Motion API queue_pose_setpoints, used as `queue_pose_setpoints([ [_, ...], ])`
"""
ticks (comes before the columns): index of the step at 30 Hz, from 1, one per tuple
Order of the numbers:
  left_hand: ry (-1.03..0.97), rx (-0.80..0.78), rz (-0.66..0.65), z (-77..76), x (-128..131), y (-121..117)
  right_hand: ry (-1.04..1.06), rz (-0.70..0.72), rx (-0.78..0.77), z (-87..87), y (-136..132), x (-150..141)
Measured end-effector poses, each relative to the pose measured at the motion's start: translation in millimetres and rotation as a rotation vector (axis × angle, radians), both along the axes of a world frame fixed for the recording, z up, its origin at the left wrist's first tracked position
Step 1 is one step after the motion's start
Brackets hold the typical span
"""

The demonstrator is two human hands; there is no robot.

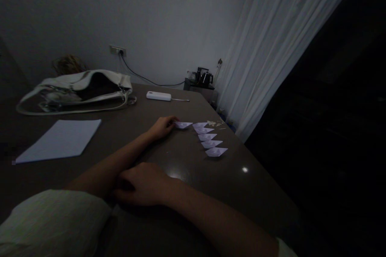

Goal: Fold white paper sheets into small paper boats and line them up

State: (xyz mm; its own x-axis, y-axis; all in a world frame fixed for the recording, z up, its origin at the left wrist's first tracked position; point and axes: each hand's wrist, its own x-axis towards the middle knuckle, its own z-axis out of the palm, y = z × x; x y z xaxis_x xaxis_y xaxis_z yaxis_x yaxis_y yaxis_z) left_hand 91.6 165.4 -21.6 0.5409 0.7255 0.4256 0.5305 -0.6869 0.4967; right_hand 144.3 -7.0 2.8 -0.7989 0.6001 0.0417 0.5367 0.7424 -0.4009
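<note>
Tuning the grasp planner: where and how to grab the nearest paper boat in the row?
Probably pinch the nearest paper boat by its right tip, coming in from the near right: that tip juts outward, while the next boat sits close behind.

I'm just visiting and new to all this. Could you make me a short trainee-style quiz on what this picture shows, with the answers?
1. Multiple choice: what is at the fingertips of the left hand?
A) a kettle
B) a paper boat
C) a wall socket

2. True or false: as the camera sees it, the white power bank lies to the right of the white handbag.

3. Count: leaving out the boat at the left hand, how many boats are in the row of paper boats?

Key: 1. B; 2. True; 3. Five.
</note>
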Motion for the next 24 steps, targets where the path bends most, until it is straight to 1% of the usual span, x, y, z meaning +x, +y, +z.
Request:
queue_pose_setpoints([
  [7,-0.020,-0.010,0.023,1.3,1,-1,0.006,-0.004,-0.003,0.8,-1,0],
  [13,-0.022,-0.006,0.027,-2.0,1,2,0.003,-0.004,0.008,1.1,0,0],
  [17,-0.026,0.001,0.055,-2.2,-1,0,-0.006,-0.011,-0.006,1.2,-1,1],
  [19,-0.024,0.014,0.095,0.6,-5,-4,-0.004,-0.019,-0.010,0.1,-2,1],
  [21,-0.011,0.033,0.159,6.0,-14,-8,0.041,-0.028,0.009,-1.6,-3,0],
  [24,0.071,0.038,0.254,19.3,-36,-14,0.078,-0.066,0.004,-4.0,-6,0],
])
